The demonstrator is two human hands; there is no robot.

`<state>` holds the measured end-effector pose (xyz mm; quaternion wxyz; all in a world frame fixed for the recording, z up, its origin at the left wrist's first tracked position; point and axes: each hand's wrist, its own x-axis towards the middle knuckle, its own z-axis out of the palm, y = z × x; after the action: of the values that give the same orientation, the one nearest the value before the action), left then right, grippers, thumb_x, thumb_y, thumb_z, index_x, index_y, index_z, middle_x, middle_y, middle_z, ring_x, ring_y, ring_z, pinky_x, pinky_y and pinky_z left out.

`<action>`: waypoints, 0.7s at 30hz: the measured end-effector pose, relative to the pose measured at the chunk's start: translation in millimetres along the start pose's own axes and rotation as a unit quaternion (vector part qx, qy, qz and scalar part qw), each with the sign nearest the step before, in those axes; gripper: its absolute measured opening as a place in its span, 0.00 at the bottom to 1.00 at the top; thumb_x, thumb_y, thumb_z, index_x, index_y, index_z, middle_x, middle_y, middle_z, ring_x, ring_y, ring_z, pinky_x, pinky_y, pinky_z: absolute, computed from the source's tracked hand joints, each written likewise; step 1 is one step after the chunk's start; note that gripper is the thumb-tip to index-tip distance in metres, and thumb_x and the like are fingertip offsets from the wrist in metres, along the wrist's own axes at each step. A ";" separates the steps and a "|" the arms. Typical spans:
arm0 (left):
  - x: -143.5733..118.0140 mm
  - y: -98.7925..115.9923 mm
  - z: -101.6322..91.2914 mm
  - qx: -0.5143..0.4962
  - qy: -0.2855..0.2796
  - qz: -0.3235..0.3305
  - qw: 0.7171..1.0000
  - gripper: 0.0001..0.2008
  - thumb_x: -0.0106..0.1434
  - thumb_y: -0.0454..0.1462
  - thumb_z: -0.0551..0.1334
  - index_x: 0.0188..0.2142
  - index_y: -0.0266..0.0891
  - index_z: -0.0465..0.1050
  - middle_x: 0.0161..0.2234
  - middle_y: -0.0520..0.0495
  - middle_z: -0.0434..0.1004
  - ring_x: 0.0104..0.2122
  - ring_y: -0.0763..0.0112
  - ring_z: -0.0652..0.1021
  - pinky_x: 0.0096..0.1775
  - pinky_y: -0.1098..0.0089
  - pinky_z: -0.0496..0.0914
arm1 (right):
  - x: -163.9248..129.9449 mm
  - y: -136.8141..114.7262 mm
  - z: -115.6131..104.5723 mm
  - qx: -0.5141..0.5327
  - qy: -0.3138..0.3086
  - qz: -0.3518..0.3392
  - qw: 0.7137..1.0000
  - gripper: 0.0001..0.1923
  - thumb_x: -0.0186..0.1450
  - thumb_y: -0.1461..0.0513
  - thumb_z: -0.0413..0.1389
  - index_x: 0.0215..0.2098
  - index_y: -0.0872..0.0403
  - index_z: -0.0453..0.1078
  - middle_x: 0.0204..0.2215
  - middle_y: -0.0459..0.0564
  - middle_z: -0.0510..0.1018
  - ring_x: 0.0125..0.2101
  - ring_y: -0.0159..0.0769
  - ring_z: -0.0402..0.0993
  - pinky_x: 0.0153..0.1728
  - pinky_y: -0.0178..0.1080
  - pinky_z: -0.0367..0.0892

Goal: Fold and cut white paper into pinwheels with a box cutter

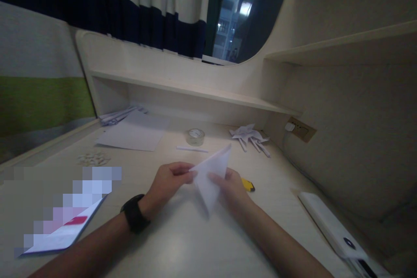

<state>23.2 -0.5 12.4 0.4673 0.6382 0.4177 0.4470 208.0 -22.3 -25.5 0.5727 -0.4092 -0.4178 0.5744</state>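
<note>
Surface: pale desk (182, 243) with a low shelf (195, 91) along its back.
Landmark: tape roll (196, 136), mid-desk near the back.
Left of tape roll: white sheet (135, 132); paper scraps (94, 158) nearer.
Just in front: thin white stick (192, 149).
Right of tape roll: cut paper shapes (249, 137).
Nearer, right: yellow cutter (248, 185), white remote (329, 223).
Nearer, left: booklet (61, 232).

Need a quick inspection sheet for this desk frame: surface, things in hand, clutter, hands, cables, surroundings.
Surface: pale desk, lit from above.
Things in hand: folded white paper, held off the desk.
Clutter: tape roll, white stick, yellow object, paper sheet, paper shapes, booklet, white device.
Hands: left hand and right hand pinch the paper.
Cables: plug in wall socket.
Surroundings: shelf, striped curtain, window.
</note>
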 end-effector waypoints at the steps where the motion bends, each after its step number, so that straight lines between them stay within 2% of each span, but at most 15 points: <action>1: -0.7 0.4 0.6 0.000 0.000 0.004 1.000 0.07 0.52 0.33 0.66 0.32 0.34 0.80 0.29 0.45 0.82 0.29 0.66 0.81 0.32 0.72 0.75 | -1.0 0.1 1.6 0.009 0.000 -0.004 1.000 0.19 0.48 0.59 0.68 0.36 0.59 0.74 0.32 0.54 0.81 0.29 0.39 0.76 0.34 0.39 0.69; 5: -3.8 -3.7 3.0 -0.005 0.007 0.049 0.999 0.08 0.53 0.34 0.66 0.34 0.37 0.80 0.29 0.48 0.83 0.29 0.68 0.81 0.32 0.73 0.75 | -4.6 -0.1 7.6 0.041 0.023 -0.010 0.999 0.22 0.45 0.61 0.70 0.37 0.57 0.73 0.34 0.53 0.80 0.30 0.39 0.76 0.34 0.39 0.70; 9: -6.9 -6.6 5.5 -0.006 0.008 0.084 0.996 0.07 0.54 0.34 0.66 0.33 0.40 0.80 0.32 0.49 0.83 0.31 0.68 0.81 0.34 0.74 0.75 | -7.5 -0.7 10.8 0.064 0.043 -0.014 0.997 0.22 0.46 0.61 0.69 0.38 0.56 0.71 0.34 0.52 0.80 0.30 0.39 0.76 0.36 0.41 0.70; 15: -10.1 -2.5 9.0 -0.010 0.061 0.067 0.996 0.09 0.52 0.36 0.67 0.35 0.39 0.81 0.31 0.48 0.83 0.30 0.65 0.81 0.34 0.70 0.76 | -10.3 -1.7 15.0 0.059 0.081 -0.033 0.994 0.24 0.45 0.62 0.70 0.39 0.55 0.69 0.34 0.51 0.80 0.31 0.40 0.76 0.36 0.42 0.70; 21: -12.5 -4.0 12.7 -0.031 0.065 0.055 0.996 0.10 0.52 0.35 0.67 0.35 0.38 0.81 0.31 0.47 0.83 0.30 0.64 0.82 0.35 0.69 0.77 | -12.4 -6.0 20.2 0.055 0.107 -0.048 0.992 0.28 0.43 0.63 0.70 0.41 0.53 0.67 0.35 0.51 0.80 0.31 0.41 0.76 0.35 0.43 0.71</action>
<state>31.8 -14.4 4.1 0.4331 0.6150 0.3972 0.5257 190.8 -35.0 -13.6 0.6624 -0.4160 -0.3410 0.5214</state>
